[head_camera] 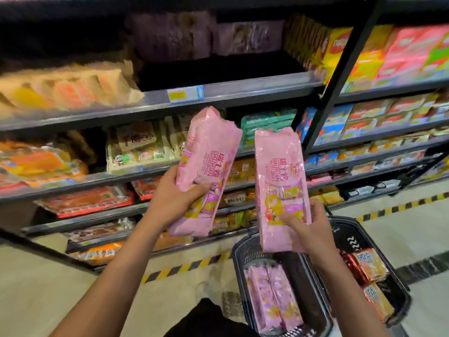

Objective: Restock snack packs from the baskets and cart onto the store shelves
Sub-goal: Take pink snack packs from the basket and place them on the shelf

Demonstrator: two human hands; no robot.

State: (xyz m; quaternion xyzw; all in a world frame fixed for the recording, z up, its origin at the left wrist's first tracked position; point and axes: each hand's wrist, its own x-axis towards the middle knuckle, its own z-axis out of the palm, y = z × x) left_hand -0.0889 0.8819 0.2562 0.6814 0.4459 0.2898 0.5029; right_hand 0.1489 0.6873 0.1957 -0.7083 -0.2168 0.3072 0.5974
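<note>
My left hand point(176, 195) grips a long pink snack pack point(209, 154) around its lower half, held upright in front of the shelves. My right hand point(308, 227) holds a second pink snack pack point(279, 171) near its bottom end, upright and just right of the first. Below them a black basket point(243, 254) on the floor holds more pink packs point(272, 297) on its left side and red-orange packs point(369, 263) on its right. The upper shelf point(243, 91) has a dark gap in its middle, in front of purple packs point(175, 35).
Shelves full of assorted snack packs run across the view, split by a black slanted upright post point(340, 76). A yellow-and-black striped line point(184, 266) marks the floor along the shelf base. Pale floor tiles lie left and right of the basket.
</note>
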